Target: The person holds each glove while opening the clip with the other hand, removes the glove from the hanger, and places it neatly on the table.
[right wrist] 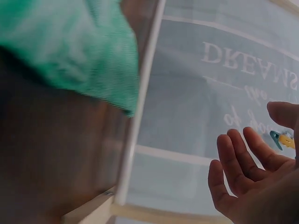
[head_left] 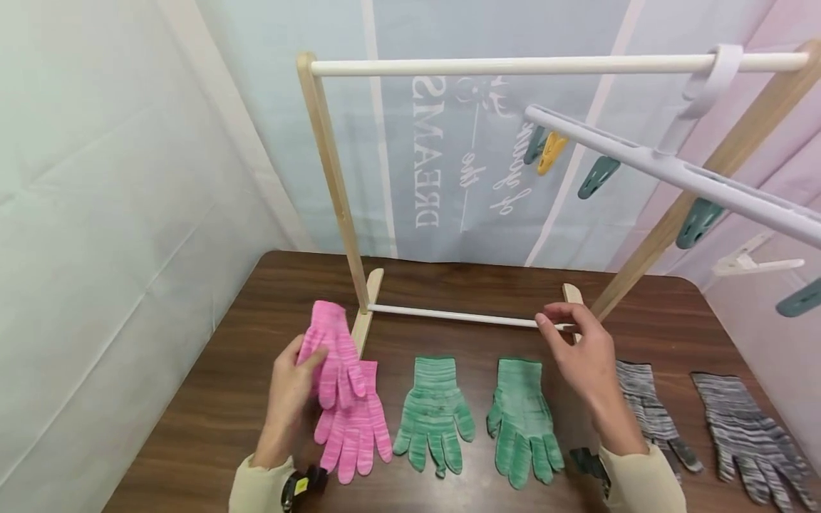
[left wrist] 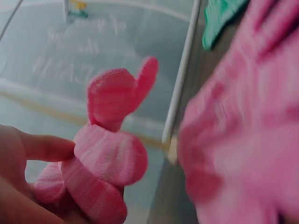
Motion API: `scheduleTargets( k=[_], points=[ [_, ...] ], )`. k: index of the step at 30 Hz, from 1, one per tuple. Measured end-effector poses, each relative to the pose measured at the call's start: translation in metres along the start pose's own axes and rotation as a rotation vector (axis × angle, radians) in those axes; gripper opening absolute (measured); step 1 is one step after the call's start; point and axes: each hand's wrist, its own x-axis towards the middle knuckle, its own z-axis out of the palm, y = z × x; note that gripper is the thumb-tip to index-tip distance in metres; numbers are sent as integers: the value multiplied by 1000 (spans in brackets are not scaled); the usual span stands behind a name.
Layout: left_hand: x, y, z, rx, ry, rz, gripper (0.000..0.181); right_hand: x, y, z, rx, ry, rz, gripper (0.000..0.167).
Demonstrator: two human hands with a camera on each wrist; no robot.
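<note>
In the head view my left hand (head_left: 290, 381) pinches a pink knit glove (head_left: 330, 349) between thumb and fingers, raised over the table's left side. In the left wrist view the thumb presses into the folded fabric of this pink glove (left wrist: 110, 154). Below it lies a second pink glove (head_left: 356, 442), flat with its fingers toward me. My right hand (head_left: 586, 356) hovers above the right green glove (head_left: 522, 420), fingers loosely bent and holding nothing. The right wrist view shows the same bare hand (right wrist: 247, 172) with its fingers apart from the thumb. Another green glove (head_left: 436, 410) lies in the middle.
A wooden rack with a white top bar (head_left: 500, 67) and a low white bar (head_left: 449, 313) stands at the back. From its right side hangs a white hanger (head_left: 603, 142) bearing several clips, one of them yellow (head_left: 551, 153). Two grey striped gloves (head_left: 737, 417) lie at right.
</note>
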Motion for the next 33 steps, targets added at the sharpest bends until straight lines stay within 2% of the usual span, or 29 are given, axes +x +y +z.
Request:
scheduleTargets(
  k=[3, 7, 10, 13, 17, 20, 23, 27, 33],
  points=[
    [1, -7, -22, 13, 36, -21, 19, -12, 8, -2, -15, 16, 17, 29],
    [3, -14, -50, 104, 69, -54, 17, -21, 16, -3, -43, 50, 8, 26],
    [5, -20, -67, 216, 50, -91, 23, -25, 18, -4, -60, 62, -15, 25],
    [7, -29, -77, 358, 7, -95, 30, -29, 19, -4, -94, 58, -30, 27],
    [8, -39, -83, 583, -10, -31, 35, -32, 21, -5, -140, 21, -29, 31],
    [8, -43, -84, 702, -5, 1, 41, -35, 22, -6, -160, -18, -17, 36],
    [6, -41, -83, 766, -18, -27, 51, -38, 26, -7, -182, -53, -1, 42],
    [5, -38, -82, 836, -6, -60, 60, -40, 30, -8, -204, -82, -4, 48],
    [3, -37, -80, 901, 14, -7, 65, -41, 32, -7, -257, -49, -83, 55]
  ],
)
